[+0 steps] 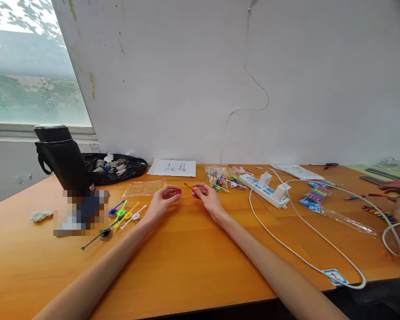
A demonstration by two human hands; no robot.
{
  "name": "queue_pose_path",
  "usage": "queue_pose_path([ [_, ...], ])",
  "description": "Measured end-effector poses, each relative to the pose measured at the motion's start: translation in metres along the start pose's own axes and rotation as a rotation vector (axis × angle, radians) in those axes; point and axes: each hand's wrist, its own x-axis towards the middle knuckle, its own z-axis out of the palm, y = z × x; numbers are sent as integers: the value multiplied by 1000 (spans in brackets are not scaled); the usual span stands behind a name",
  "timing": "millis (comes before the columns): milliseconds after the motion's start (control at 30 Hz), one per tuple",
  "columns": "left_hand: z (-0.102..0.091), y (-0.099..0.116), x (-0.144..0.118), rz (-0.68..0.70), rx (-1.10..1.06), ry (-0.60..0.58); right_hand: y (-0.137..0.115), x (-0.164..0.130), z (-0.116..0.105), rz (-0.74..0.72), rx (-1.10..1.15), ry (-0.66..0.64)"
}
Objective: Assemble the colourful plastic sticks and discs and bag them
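Fingers of the left hand (160,202) were closed in a pinch on a small red part (178,191). The right hand (210,201) gripped a red arrow (188,186) between thumb and fingertips, its free end directed toward the left hand. Both red items were held over the table (193,262), near each other but apart. Coloured arrow spinners (128,215) lay left of the left hand.

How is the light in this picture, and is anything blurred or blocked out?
Head view: daylight looks pale and washed out through the window; head view: coarse square blocks hide detail around the foot of the black bottle; head view: the red piece in the left hand and red arrow in the right hand show little fine detail.
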Motion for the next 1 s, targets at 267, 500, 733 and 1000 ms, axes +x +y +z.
queue_pose_path([
  [267, 9, 6, -5, -10, -52, -111, -5, -11, 16, -62, -25, -157],
  [500, 9, 4, -3, -41, -22, -111, -6, -12, 12, -81, -70, -179],
  [733, 8, 2, -2, -19, 4, -108, -8, -13, 15, -102, -46, -199],
  [1000, 8, 5, -4, -44, 17, -120, -4, -14, 11, -41, -153, -160],
])
